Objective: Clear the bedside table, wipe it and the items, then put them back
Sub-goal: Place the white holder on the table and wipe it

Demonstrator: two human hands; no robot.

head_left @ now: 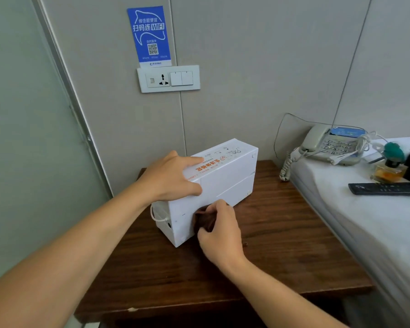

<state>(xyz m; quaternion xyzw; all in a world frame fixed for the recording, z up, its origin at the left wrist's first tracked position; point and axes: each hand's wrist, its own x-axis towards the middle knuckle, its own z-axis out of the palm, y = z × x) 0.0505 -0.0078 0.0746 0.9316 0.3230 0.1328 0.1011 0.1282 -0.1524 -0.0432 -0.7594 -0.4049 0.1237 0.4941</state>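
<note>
The dark wooden bedside table [282,252] stands in a corner: a grey wall panel runs along its far edge, a pale panel rises on the left, and the white-sheeted bed [365,228] lies against its right side. Bare wood lies open to the near side and to the right of the box; the far left part is taken up.

The left hand [173,178] lies on top of the white box [225,181] at its near-left end, fingers fairly straight across the lid, thumb down on the near face — pressing rather than clasping. The right hand [219,230] has its fingers curled tight round a bunched brown cloth [202,220], which touches the lower part of the box's near face.

The box rests on the table towards the far left, its long axis running from near-left to far-right, with orange print on the lid and a thin white cord looped at the near-left end.

On the bed, well apart from the box, lie a corded telephone [329,145], a black remote control [386,188] and a small amber bottle [388,171]. On the wall above the table sit a socket-and-switch panel [168,78] and a blue WiFi sign [148,35].
</note>
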